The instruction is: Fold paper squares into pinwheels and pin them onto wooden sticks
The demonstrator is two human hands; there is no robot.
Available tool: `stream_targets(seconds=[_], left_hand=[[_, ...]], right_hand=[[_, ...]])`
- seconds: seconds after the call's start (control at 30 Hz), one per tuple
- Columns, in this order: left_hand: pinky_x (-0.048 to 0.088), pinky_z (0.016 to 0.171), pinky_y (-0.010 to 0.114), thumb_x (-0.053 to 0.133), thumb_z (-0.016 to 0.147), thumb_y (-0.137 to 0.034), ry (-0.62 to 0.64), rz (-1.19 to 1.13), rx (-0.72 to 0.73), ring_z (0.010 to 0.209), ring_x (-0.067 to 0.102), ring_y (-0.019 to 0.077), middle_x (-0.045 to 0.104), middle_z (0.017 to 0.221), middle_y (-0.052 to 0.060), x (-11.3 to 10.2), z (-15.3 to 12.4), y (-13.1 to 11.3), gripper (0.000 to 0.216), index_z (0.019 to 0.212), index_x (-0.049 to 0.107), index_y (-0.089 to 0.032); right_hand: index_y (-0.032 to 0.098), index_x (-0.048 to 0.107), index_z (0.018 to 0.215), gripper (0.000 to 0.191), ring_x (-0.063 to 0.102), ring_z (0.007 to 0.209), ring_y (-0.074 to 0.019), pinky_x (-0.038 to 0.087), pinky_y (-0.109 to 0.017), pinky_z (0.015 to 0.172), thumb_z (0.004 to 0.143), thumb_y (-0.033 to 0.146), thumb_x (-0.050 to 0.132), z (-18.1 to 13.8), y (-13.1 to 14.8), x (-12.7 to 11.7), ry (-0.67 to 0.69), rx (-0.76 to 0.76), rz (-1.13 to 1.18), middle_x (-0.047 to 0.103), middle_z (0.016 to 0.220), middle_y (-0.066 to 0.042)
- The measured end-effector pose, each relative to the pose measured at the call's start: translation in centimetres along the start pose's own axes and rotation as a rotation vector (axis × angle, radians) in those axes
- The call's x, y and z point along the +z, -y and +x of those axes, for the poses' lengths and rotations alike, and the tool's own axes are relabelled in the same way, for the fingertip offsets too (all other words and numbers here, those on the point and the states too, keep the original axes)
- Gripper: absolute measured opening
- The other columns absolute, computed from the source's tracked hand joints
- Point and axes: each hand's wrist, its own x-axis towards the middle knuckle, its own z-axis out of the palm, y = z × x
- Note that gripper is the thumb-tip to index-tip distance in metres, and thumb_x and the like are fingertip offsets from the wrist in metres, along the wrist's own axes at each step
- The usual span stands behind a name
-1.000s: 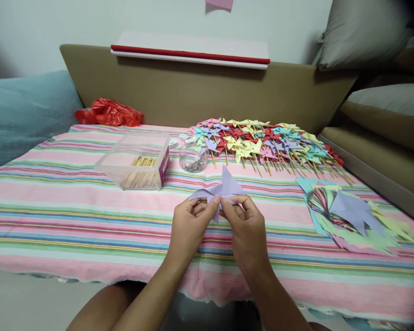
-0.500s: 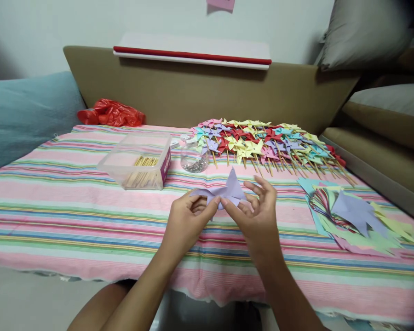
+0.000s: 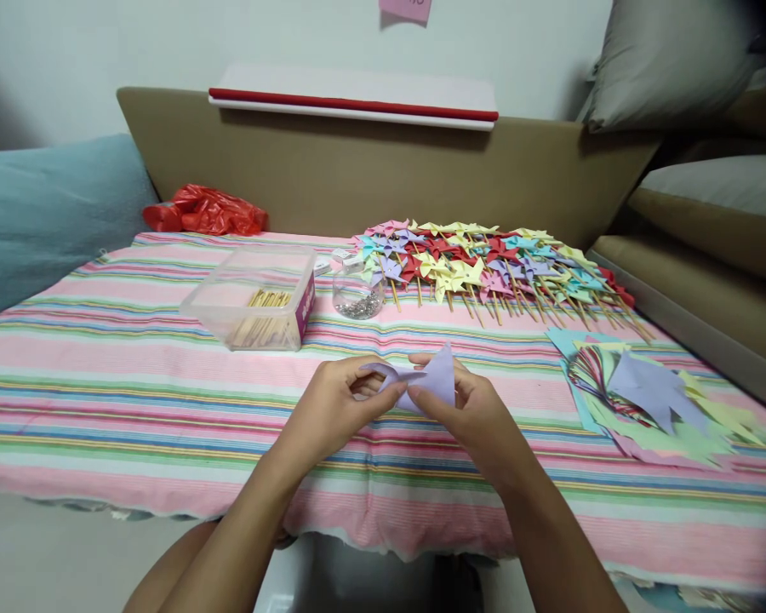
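A purple paper pinwheel [image 3: 442, 376], partly folded, is held between my two hands above the striped cloth [image 3: 332, 477]. My left hand [image 3: 341, 398] pinches its left side, thumb pressed near the middle. On the other side, my right hand [image 3: 463, 404] grips the paper, its thumb in front and fingers behind. One pointed blade stands up at the right, and another curls over at the left. The fingers behind the paper are partly hidden. Beyond my hands stands a clear round container [image 3: 357, 298] with small metal pieces inside.
A clear plastic box [image 3: 255, 319] of wooden sticks stands at the left. Many finished paper pinwheels [image 3: 460, 268] on sticks lie at the back right. Cut paper sheets [image 3: 657, 396] with colored strips [image 3: 597, 379] lie at the right. A red plastic bag [image 3: 210, 210] rests at the back left.
My right hand's fingers have closed in behind the paper from a more spread pose. The pinwheel has turned, and its upright blade has shifted right and lower.
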Motion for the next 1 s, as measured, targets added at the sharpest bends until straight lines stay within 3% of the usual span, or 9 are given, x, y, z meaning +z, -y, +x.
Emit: stream_targets(seconds=[0.07, 0.2, 0.33, 0.47, 0.6, 0.83, 1.0], left_hand=[[0.046, 0.057, 0.025, 0.080, 0.076, -0.032, -0.016, -0.061, -0.048, 0.064, 0.062, 0.0180, 0.068, 0.069, 0.004, 0.0, 0.1, 0.0, 0.015, 0.081, 0.078, -0.018], [0.052, 0.075, 0.026, 0.083, 0.074, -0.034, -0.177, -0.260, -0.138, 0.085, 0.069, 0.0194, 0.074, 0.097, 0.008, 0.9, 0.3, 0.6, 0.043, 0.112, 0.072, -0.019], [0.053, 0.080, 0.027, 0.087, 0.069, -0.031, -0.164, -0.453, -0.185, 0.085, 0.068, 0.0181, 0.073, 0.091, 0.007, 3.3, 0.1, 1.5, 0.037, 0.100, 0.072, -0.015], [0.050, 0.076, 0.023, 0.081, 0.078, -0.030, -0.243, -0.530, -0.106, 0.082, 0.063, 0.0146, 0.070, 0.085, 0.003, 5.2, -0.2, 1.5, 0.022, 0.092, 0.071, -0.016], [0.047, 0.070, 0.021, 0.078, 0.081, -0.031, -0.347, -0.563, -0.103, 0.074, 0.057, 0.0116, 0.065, 0.078, 0.000, 5.6, -0.1, 1.5, 0.017, 0.080, 0.070, -0.016], [0.047, 0.075, 0.024, 0.081, 0.077, -0.032, -0.304, -0.734, -0.149, 0.079, 0.059, 0.0138, 0.066, 0.083, 0.001, 5.5, 0.1, 2.1, 0.018, 0.080, 0.071, -0.017], [0.046, 0.072, 0.022, 0.083, 0.076, -0.030, -0.321, -0.769, -0.174, 0.075, 0.056, 0.0115, 0.062, 0.076, -0.001, 5.6, 0.1, 1.8, 0.020, 0.073, 0.069, -0.015]], right_hand=[[0.020, 0.076, 0.102, 0.030, 0.068, 0.100, -0.0266, 0.052, -0.039, 0.088, 0.077, 0.037, 0.078, 0.1, -0.1, 0.5, -0.030, 0.032, 0.106, 0.075, 0.105, -0.006], [0.022, 0.073, 0.097, 0.026, 0.068, 0.105, -0.0244, 0.052, -0.038, 0.094, 0.076, 0.036, 0.080, 0.2, -0.4, 2.4, -0.295, 0.085, 0.530, 0.076, 0.102, -0.003], [0.024, 0.072, 0.095, 0.025, 0.069, 0.101, -0.0214, 0.057, -0.034, 0.085, 0.075, 0.034, 0.081, 0.2, -0.5, 4.4, -0.320, 0.129, 0.803, 0.074, 0.099, -0.001], [0.024, 0.070, 0.091, 0.024, 0.069, 0.101, -0.0207, 0.057, -0.032, 0.085, 0.073, 0.035, 0.081, 0.0, -0.4, 5.5, -0.322, 0.115, 0.807, 0.074, 0.096, -0.001], [0.024, 0.071, 0.091, 0.024, 0.068, 0.105, -0.0207, 0.055, -0.033, 0.092, 0.072, 0.034, 0.081, -0.2, -0.3, 6.0, -0.324, 0.129, 0.808, 0.075, 0.100, -0.001], [0.022, 0.071, 0.100, 0.029, 0.066, 0.113, -0.0243, 0.050, -0.040, 0.103, 0.077, 0.038, 0.076, -0.3, -0.7, 6.3, -0.327, 0.072, 0.730, 0.075, 0.107, -0.004], [0.021, 0.070, 0.098, 0.027, 0.066, 0.114, -0.0235, 0.049, -0.038, 0.104, 0.076, 0.034, 0.078, -0.3, -0.7, 6.2, -0.301, 0.079, 0.738, 0.075, 0.108, -0.004]])
